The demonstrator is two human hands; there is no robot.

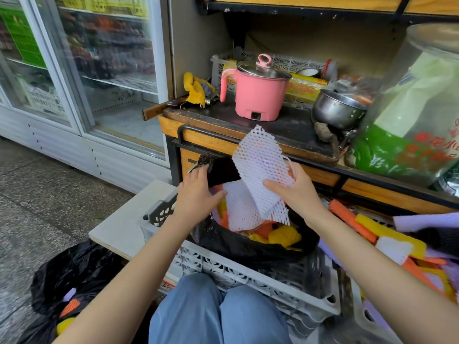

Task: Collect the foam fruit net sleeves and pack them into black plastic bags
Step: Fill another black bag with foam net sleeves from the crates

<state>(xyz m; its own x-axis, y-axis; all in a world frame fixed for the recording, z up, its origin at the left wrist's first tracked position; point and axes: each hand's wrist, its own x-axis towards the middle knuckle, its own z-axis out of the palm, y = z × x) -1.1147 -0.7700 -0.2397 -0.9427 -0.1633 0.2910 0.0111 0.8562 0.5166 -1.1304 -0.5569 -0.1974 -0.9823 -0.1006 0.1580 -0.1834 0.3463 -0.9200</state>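
Note:
A black plastic bag (248, 249) sits open inside a grey crate (248, 276), holding yellow, orange and white foam net sleeves. My right hand (298, 192) pinches a white foam net sleeve (260, 157) by its lower edge and holds it upright over the bag mouth. My left hand (196, 192) grips the bag's far rim (208, 162) and holds it up. Another white sleeve (243, 209) lies on top of the pile inside the bag.
A heap of loose sleeves (387, 234) in orange, yellow, white and purple lies at the right. A second black bag (69, 279) with sleeves stands on the floor at lower left. A pink pot (255, 95) and steel pot (335, 110) sit on the counter behind.

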